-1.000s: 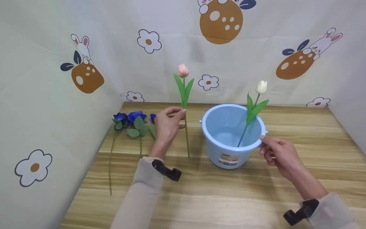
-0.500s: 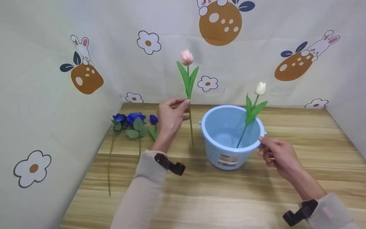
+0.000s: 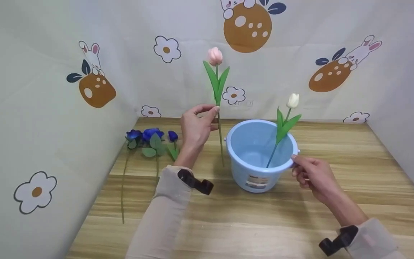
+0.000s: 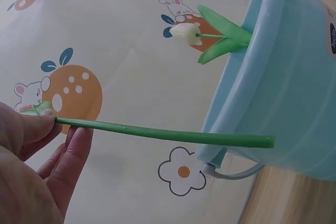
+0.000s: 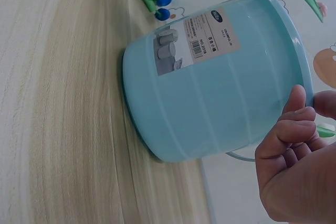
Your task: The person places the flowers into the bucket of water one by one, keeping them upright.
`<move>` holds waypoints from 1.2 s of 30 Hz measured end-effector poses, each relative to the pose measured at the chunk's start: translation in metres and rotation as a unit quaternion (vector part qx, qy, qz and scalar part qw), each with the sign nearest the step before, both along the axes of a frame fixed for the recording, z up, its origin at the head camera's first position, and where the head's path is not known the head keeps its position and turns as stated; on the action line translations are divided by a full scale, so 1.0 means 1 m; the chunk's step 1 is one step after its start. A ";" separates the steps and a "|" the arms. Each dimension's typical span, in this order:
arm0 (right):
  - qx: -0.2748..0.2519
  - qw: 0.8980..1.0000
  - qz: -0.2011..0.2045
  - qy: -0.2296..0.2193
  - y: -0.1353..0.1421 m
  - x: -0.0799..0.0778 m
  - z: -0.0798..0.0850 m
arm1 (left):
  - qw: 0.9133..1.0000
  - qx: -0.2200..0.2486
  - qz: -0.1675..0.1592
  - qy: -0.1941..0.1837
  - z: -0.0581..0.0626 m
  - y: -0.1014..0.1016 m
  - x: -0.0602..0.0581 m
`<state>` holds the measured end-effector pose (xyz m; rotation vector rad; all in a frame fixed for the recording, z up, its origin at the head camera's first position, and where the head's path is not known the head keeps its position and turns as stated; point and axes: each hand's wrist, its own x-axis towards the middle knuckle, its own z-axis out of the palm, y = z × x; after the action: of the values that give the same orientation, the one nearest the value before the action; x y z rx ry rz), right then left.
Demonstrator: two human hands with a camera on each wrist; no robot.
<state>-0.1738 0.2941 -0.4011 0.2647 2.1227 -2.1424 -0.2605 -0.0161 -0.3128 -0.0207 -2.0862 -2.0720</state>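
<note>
A pink tulip (image 3: 215, 56) stands upright in my left hand (image 3: 197, 126), which pinches its stem just below the leaves. In the left wrist view the lower stem (image 4: 157, 133) stretches across in front of the bucket's side. To its right on the table is a light blue bucket (image 3: 254, 180). My right hand (image 3: 316, 176) pinches the bucket's rim at the right side, thumb on one face and curled fingers on the other, as the right wrist view shows. A white tulip (image 3: 293, 101) leans inside the bucket, its leaves and bloom above the rim.
Several blue flowers lie at the left of the wooden table (image 3: 228, 230): two blue roses (image 3: 152, 134) with long stems and a blue bud (image 3: 173, 136), partly behind my left arm. A printed cloth wall (image 3: 189, 82) stands behind and at both sides.
My left hand has risen and moved right with the pink tulip, bringing the stem's lower end up beside the bucket's left rim. My right hand keeps its place on the rim.
</note>
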 end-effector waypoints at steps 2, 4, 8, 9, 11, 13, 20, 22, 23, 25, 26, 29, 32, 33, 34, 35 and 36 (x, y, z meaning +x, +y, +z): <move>-0.001 1.000 0.002 0.000 0.000 0.000 0.000 | 1.000 0.005 -0.004 0.005 0.003 0.002 -0.001; -0.002 1.000 0.004 0.001 0.000 0.000 0.000 | 1.000 0.009 -0.008 0.013 0.006 0.005 -0.001; -0.002 1.000 0.004 0.001 0.000 0.001 0.000 | 0.999 0.015 -0.019 0.025 0.011 0.011 -0.002; -0.002 1.000 0.003 0.001 0.000 0.001 0.000 | 0.999 0.018 -0.021 0.027 0.012 0.012 -0.002; -0.003 1.000 0.002 -0.001 0.000 0.001 0.000 | 0.999 0.022 -0.026 0.029 0.014 0.015 -0.002; -0.003 1.000 0.001 -0.002 0.000 0.001 0.000 | 0.999 0.025 -0.029 0.031 0.016 0.018 -0.002; -0.002 1.000 -0.003 -0.004 0.000 0.001 0.000 | 0.998 0.044 -0.029 0.044 0.019 0.028 -0.003; -0.001 1.000 -0.003 -0.002 -0.001 0.000 0.000 | 0.998 0.044 -0.029 0.046 0.020 0.030 -0.003; 0.000 1.000 -0.004 -0.002 -0.001 0.000 0.000 | 0.998 0.043 -0.029 0.046 0.020 0.031 -0.004; 0.001 1.000 -0.004 -0.002 0.000 0.001 0.000 | 0.998 0.040 -0.031 0.045 0.020 0.033 -0.004; 0.002 1.000 -0.005 -0.002 -0.001 0.000 0.000 | 0.998 0.039 -0.031 0.043 0.019 0.034 -0.004; 0.002 1.000 -0.007 -0.001 0.000 0.000 0.000 | 0.998 0.035 -0.032 0.037 0.018 0.040 -0.006; 0.000 1.000 -0.010 0.000 -0.001 0.000 -0.001 | 0.998 0.032 -0.035 0.035 0.015 0.047 -0.009; 0.000 1.000 -0.010 -0.001 -0.001 0.000 -0.001 | 0.998 0.031 -0.036 0.034 0.014 0.049 -0.010; 0.000 1.000 -0.011 -0.001 -0.001 0.000 -0.001 | 0.998 0.029 -0.036 0.034 0.012 0.052 -0.011; 0.001 1.000 -0.010 -0.001 -0.001 0.000 -0.001 | 0.998 0.027 -0.037 0.033 0.011 0.054 -0.012; 0.004 1.000 -0.010 -0.001 -0.001 0.000 -0.002 | 0.998 0.023 -0.037 0.033 0.009 0.056 -0.013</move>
<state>-0.1736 0.2930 -0.4026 0.2899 2.1358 -2.1436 -0.2739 0.0403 -0.3039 -0.1599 -2.0273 -2.1316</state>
